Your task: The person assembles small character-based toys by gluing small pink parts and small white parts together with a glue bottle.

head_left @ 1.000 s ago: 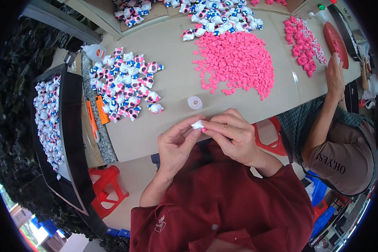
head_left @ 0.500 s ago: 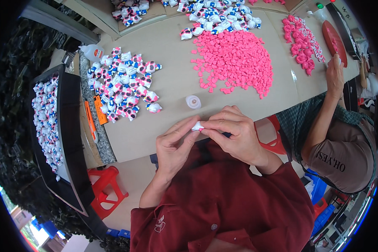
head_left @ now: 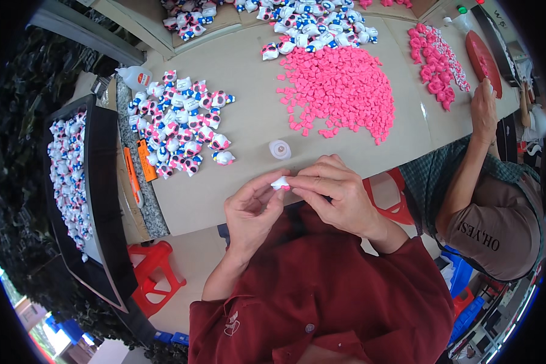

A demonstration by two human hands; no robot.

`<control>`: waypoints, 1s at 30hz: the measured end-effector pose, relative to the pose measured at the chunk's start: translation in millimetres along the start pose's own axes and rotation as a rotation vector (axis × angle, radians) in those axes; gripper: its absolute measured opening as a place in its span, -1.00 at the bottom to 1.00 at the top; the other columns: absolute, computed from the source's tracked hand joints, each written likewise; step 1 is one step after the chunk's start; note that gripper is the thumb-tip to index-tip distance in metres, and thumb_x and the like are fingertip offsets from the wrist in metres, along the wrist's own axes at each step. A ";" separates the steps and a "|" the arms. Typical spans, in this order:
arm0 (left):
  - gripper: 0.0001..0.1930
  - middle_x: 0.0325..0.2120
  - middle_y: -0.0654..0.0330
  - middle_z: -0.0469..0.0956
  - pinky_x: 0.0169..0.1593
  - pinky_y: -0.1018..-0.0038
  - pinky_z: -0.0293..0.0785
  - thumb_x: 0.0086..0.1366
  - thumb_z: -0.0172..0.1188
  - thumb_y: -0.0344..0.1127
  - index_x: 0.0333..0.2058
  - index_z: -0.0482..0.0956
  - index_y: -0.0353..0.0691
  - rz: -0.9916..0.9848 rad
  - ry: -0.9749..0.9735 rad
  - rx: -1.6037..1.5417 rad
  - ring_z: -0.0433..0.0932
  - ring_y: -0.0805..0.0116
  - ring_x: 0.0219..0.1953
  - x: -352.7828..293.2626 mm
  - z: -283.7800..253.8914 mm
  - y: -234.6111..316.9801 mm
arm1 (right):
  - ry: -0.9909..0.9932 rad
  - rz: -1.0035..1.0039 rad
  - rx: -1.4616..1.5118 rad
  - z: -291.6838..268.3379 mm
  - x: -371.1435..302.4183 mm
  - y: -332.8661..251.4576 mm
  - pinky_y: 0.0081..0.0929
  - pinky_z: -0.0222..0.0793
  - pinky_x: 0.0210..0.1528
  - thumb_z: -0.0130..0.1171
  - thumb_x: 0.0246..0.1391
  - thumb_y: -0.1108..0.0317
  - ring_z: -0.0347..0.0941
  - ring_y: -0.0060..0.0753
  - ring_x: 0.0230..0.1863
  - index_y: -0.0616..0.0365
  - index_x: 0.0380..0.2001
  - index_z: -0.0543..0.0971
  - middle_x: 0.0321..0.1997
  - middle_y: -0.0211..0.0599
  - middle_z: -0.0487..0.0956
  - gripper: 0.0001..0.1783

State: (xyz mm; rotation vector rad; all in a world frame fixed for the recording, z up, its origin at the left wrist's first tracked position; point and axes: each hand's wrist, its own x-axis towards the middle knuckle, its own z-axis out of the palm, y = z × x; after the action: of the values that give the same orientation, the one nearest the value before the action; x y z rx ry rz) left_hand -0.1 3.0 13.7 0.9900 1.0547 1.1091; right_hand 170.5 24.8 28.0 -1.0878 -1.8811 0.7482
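Note:
Between my two hands, over the front edge of the table, is a small white and pink figurine (head_left: 279,182). My left hand (head_left: 253,203) pinches it from the left with thumb and fingers. From the other side my right hand (head_left: 330,193) is closed on its right end, where a bit of pink shows. My fingers cover much of it. Just beyond them stands a small clear round container (head_left: 279,149). Farther off lies a wide heap of small pink pieces (head_left: 340,91). To the left, white, pink and blue figurines (head_left: 182,121) are spread in a group.
More figurines (head_left: 321,24) pile up behind the pink heap. A black tray (head_left: 106,182) full of figurines stands at the left, beside an orange cutter (head_left: 133,176) and a white bottle (head_left: 134,77). Red stools (head_left: 155,276) flank me. At right, a co-worker's arm (head_left: 482,115) reaches toward a red plate (head_left: 494,70).
The figurine has turned a little in my fingers and more of its white side shows. Both hands stay in nearly the same place.

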 end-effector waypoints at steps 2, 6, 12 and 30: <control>-0.70 -0.15 0.00 0.54 -0.14 0.61 0.47 0.17 0.00 -0.71 -0.10 0.46 -0.46 0.026 0.019 -0.005 0.54 0.50 -0.24 -0.3 3.1 0.1 | 0.010 0.015 0.014 2.0 -1.4 -1.4 -0.50 0.22 -0.33 0.30 -0.23 0.55 0.40 -0.45 -0.47 0.17 -0.37 0.64 -0.43 -0.38 0.57 -0.77; -0.70 -0.13 -0.02 0.53 -0.14 0.60 0.47 0.15 0.00 -0.73 -0.11 0.47 -0.46 0.087 0.063 0.040 0.54 0.49 -0.24 -1.9 5.0 -3.5 | 0.064 -0.012 -0.032 8.2 -3.9 -1.4 -0.50 0.22 -0.34 0.28 -0.27 0.58 0.40 -0.43 -0.47 0.20 -0.37 0.63 -0.44 -0.36 0.57 -0.74; -0.67 -0.08 -0.03 0.49 -0.02 0.50 0.47 0.12 0.02 -0.74 -0.11 0.48 -0.43 0.079 0.060 0.035 0.51 0.36 -0.10 -0.5 3.9 -8.7 | 0.113 -0.024 -0.060 12.5 -3.9 0.7 -0.49 0.20 -0.32 0.27 -0.30 0.58 0.39 -0.46 -0.47 0.17 -0.40 0.59 -0.45 -0.44 0.54 -0.75; -0.66 -0.08 0.02 0.49 0.08 0.42 0.44 0.10 0.09 -0.71 -0.10 0.48 -0.42 0.024 0.039 0.069 0.48 0.30 0.00 3.5 0.1 -6.7 | 0.152 0.031 -0.018 19.8 -4.9 5.0 -0.50 0.21 -0.37 0.27 -0.28 0.60 0.39 -0.43 -0.48 0.17 -0.39 0.62 -0.47 -0.40 0.56 -0.74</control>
State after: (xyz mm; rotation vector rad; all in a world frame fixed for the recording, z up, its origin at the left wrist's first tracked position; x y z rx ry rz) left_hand 1.8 5.2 6.8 1.0416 1.1220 1.1218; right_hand 156.8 20.9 12.6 -1.1541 -1.7491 0.6486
